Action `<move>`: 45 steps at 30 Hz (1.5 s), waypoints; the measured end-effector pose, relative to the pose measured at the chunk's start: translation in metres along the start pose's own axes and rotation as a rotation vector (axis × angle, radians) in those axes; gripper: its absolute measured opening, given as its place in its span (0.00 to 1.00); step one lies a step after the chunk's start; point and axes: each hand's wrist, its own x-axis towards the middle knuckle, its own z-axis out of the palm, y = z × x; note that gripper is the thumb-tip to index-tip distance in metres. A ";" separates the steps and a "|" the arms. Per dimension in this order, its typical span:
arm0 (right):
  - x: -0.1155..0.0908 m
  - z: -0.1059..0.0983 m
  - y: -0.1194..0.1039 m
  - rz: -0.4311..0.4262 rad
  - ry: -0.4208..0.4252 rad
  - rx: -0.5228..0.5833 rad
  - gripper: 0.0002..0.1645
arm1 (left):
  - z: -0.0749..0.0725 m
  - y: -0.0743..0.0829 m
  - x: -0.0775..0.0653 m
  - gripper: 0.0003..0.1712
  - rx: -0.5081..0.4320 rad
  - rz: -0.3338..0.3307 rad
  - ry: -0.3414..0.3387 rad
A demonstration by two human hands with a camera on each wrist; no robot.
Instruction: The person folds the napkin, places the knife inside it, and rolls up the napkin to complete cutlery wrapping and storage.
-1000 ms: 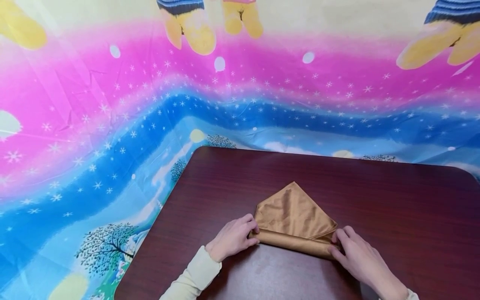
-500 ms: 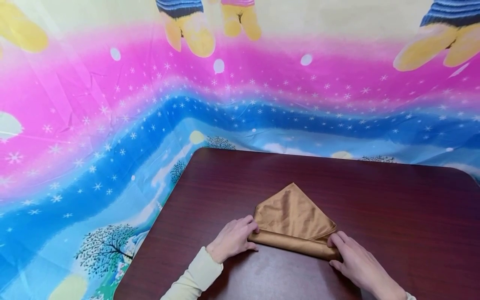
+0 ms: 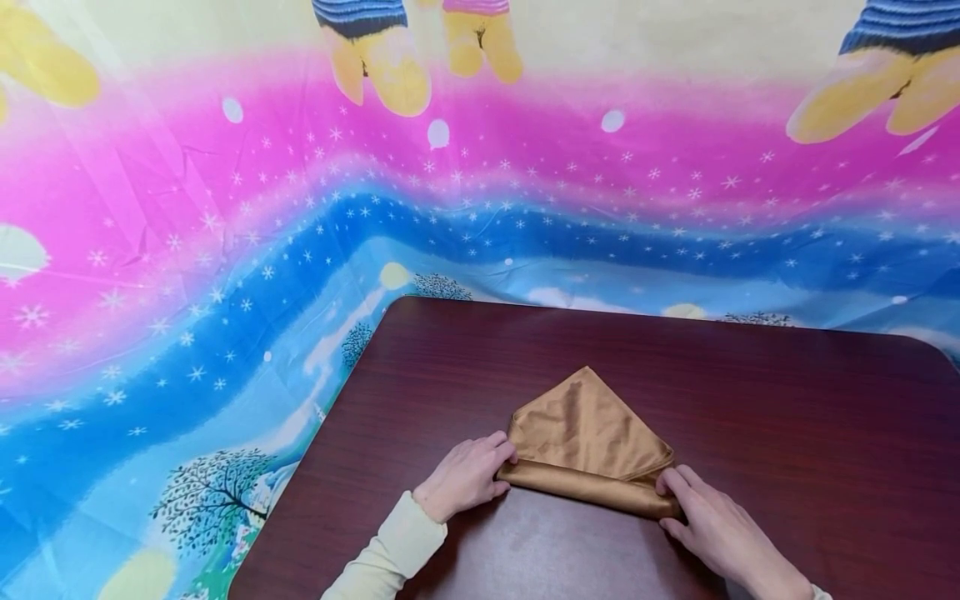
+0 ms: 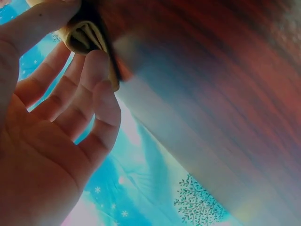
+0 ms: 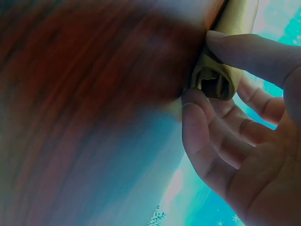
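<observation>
A shiny golden-brown cloth napkin (image 3: pixel 588 425) lies on the dark wood table, its far part a flat pointed shape. Its near edge is wound into a roll (image 3: pixel 585 485) running left to right. My left hand (image 3: pixel 465 475) grips the roll's left end, thumb on the near side and fingers over the far side. At the right end, my right hand (image 3: pixel 716 517) pinches the roll the same way. Both wrist views show the coiled layers at the napkin's ends, the left end (image 4: pixel 84 35) beside my fingertips and the right end (image 5: pixel 216 82) between thumb and fingers.
The reddish-brown table (image 3: pixel 810 417) has rounded corners and extends beyond the napkin on all sides. Behind it and to its left hangs a printed cloth backdrop (image 3: pixel 300 208) in pink and blue with snowflakes and trees.
My right fingers have shifted slightly inward on the roll's end. The left thumb came away from the roll briefly and is back against it. The napkin has hardly moved.
</observation>
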 end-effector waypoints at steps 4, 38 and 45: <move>0.000 0.000 0.000 0.020 -0.029 -0.001 0.24 | 0.000 0.000 0.000 0.18 0.011 0.003 -0.005; 0.001 0.003 0.001 0.006 0.051 -0.054 0.15 | 0.001 -0.003 0.000 0.09 -0.009 0.015 0.073; 0.000 0.003 0.001 0.018 0.050 -0.024 0.11 | 0.001 -0.003 0.000 0.06 -0.053 -0.011 0.065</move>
